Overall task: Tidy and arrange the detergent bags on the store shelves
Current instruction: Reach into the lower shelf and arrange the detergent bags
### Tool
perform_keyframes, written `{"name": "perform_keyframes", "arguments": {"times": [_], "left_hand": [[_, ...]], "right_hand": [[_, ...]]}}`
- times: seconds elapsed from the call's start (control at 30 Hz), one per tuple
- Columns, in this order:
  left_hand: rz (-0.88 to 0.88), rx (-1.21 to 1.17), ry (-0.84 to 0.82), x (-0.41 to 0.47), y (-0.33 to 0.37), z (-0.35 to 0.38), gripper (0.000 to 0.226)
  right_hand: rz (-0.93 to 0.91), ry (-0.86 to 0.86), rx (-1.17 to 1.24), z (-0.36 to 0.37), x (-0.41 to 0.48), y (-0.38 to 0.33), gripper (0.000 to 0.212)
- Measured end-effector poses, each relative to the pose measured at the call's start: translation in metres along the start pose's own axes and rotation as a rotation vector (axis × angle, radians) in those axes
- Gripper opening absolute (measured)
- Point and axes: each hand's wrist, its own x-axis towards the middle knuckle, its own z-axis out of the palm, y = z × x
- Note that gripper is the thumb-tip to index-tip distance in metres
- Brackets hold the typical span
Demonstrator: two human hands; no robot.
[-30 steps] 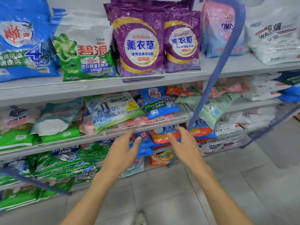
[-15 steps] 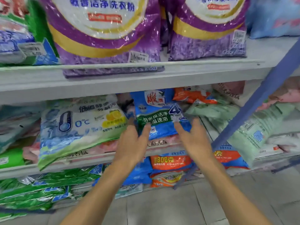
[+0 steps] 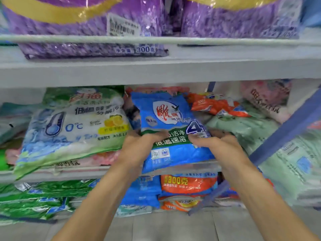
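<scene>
Right now the blue detergent bag (image 3: 166, 115) lies on the middle shelf (image 3: 69, 173), between the 0°C bag (image 3: 73, 129) and the pale green bag (image 3: 243, 129), with its lower end over the shelf lip. The left hand (image 3: 144, 143) and right hand (image 3: 217, 143) clamp its side edges, thumbs on top. Purple bags (image 3: 86, 18) are on the shelf above.

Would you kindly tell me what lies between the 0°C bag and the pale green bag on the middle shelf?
Head view: the blue detergent bag lies there, gripped by the left hand and right hand.

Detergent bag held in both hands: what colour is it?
The detergent bag is blue with a green band; head view.
</scene>
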Motion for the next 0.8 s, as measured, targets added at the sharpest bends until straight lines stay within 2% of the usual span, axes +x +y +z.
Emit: {"name": "perform_keyframes", "arguments": {"times": [0.07,0.1,0.13,0.2,0.33,0.4,0.53,0.63,0.67,0.8], "left_hand": [[-0.240,-0.107,-0.113,-0.023,0.003,-0.008,0.010],[-0.311,-0.136,-0.160,-0.034,0.001,-0.013,0.015],[-0.349,-0.156,-0.184,-0.046,-0.001,-0.017,0.017],[-0.346,-0.196,-0.210,-0.071,-0.003,-0.023,0.024],[-0.344,-0.146,-0.262,-0.123,-0.015,-0.041,0.027],[-0.325,-0.118,-0.227,-0.146,-0.019,-0.052,0.038],[-0.252,-0.179,-0.117,-0.191,-0.004,-0.071,0.042],[-0.187,-0.226,-0.040,-0.218,0.021,-0.092,0.037],[-0.157,-0.236,-0.022,-0.227,0.030,-0.102,0.035],[-0.076,-0.244,0.023,-0.257,0.061,-0.149,0.036]], "right_hand": [[0.161,-0.124,0.059,-0.005,-0.013,0.001,0.075],[0.233,-0.190,0.068,-0.007,-0.022,0.003,0.084],[0.282,-0.256,0.075,-0.008,-0.032,0.005,0.080],[0.377,-0.365,0.089,-0.010,-0.060,0.003,0.059],[0.490,-0.587,0.163,-0.021,-0.110,-0.002,0.056],[0.474,-0.568,0.119,-0.020,-0.133,-0.011,0.050],[0.375,-0.538,0.163,0.000,-0.171,-0.024,0.070],[0.327,-0.501,0.257,0.025,-0.194,-0.045,0.050],[0.313,-0.503,0.262,0.034,-0.201,-0.055,0.050],[0.265,-0.546,0.231,0.079,-0.221,-0.088,0.067]]}}
